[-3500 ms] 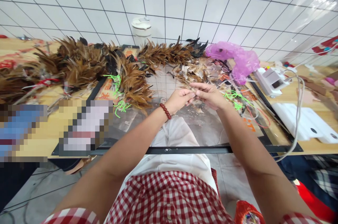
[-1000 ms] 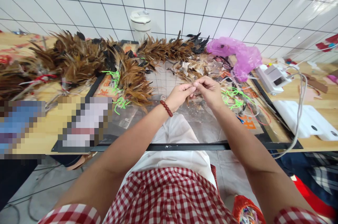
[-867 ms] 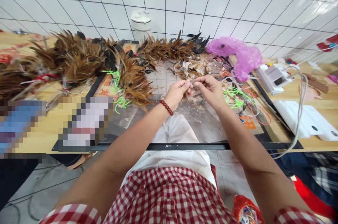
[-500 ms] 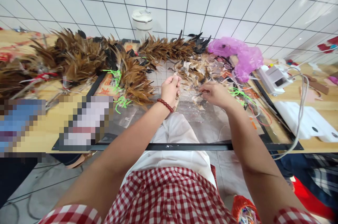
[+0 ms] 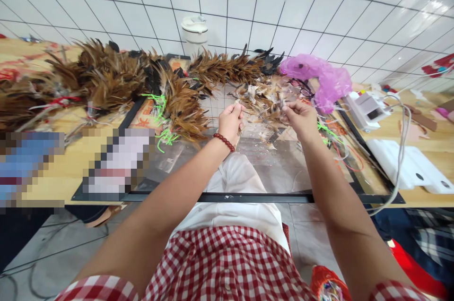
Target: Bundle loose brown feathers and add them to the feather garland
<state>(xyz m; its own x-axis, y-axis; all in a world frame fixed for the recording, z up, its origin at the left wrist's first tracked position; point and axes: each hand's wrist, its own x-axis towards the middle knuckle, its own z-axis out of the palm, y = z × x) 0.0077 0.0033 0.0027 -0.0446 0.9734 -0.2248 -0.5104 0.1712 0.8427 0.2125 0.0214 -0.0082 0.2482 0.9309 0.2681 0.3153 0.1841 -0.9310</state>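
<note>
My left hand [image 5: 231, 120], with a red bead bracelet at the wrist, is closed in a pinch on a small bunch of brown feathers above the glass-topped work surface [image 5: 269, 168]. My right hand [image 5: 301, 119] is closed too, pinching a feather at the edge of the loose pale-brown feather pile [image 5: 260, 95] just beyond it. The two hands are apart, about a hand's width. Bundled brown feathers [image 5: 180, 107] tied with green cord [image 5: 159, 105] lie left of my left hand.
A long heap of brown and black feather bundles [image 5: 102, 79] runs along the back left. A white lidded cup [image 5: 194, 36] stands by the tiled wall. A pink plastic bag [image 5: 319, 76], a white device [image 5: 365, 109] with cable, and white parts [image 5: 407, 164] sit right.
My hands were together, working one small bunch of feathers. They have separated: the left stayed with the bunch, the right moved right and forward to the loose feather pile.
</note>
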